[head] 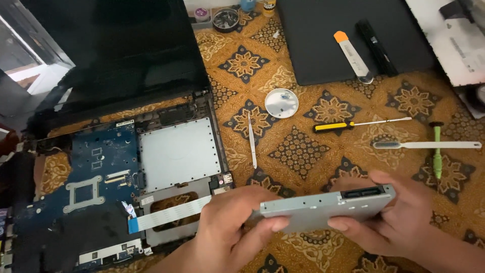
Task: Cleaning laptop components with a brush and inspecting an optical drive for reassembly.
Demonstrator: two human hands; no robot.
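Observation:
Both my hands hold a slim grey optical drive (323, 207) level above the patterned cloth, its connector end toward the right. My left hand (230, 222) pinches the drive's left end between thumb and fingers. My right hand (399, 212) cups the right end from below. Just left of my hands lies an opened laptop (136, 151) with its blue mainboard (96, 167) exposed, a bare silver plate and a white flat ribbon cable (169, 215) reaching toward my left hand.
On the cloth lie tweezers (251, 141), a round white dish (281, 103), a yellow-handled screwdriver (353, 124), a white toothbrush (427, 145) and a green tool (437, 151). A black cover (323, 50) at the back carries an orange-tipped pry tool (352, 55) and a black bar.

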